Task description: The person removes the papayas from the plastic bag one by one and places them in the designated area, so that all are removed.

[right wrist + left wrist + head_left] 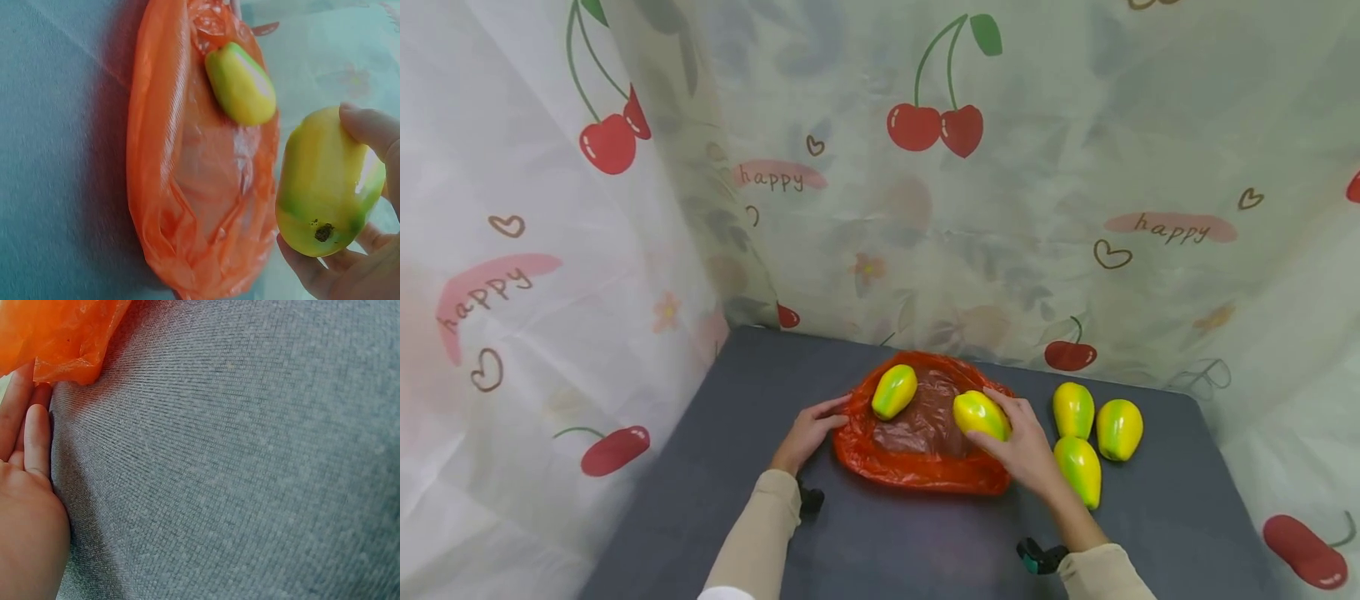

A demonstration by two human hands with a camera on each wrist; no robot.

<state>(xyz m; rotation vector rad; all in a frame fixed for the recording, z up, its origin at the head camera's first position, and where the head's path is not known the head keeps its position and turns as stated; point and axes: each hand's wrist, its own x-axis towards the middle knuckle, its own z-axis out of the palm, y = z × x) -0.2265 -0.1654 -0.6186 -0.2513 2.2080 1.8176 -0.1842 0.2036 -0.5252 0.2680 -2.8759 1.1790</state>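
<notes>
An orange-red plastic bag (917, 475) lies spread with its mouth facing up. Inside it, toward the left, rests one yellow-green papaya (894, 392). My right hand (1026, 442) holds a second papaya (981, 415) over the right part of the bag, thumb on one side and fingers round the other. That papaya's dark stem end (324, 232) shows in the right wrist view. At the bag's left rim, my left hand (808, 433) touches the plastic with its fingertips. In the left wrist view its fingers (37, 440) look straight, their tips partly covered by the bag.
Three more papayas (1120, 429) stand close together on the dark grey table (925, 550), right of my right hand. Printed curtains (865, 217) with cherries and hearts rise behind the table and along both sides. Dark straps (1041, 557) sit at my wrists.
</notes>
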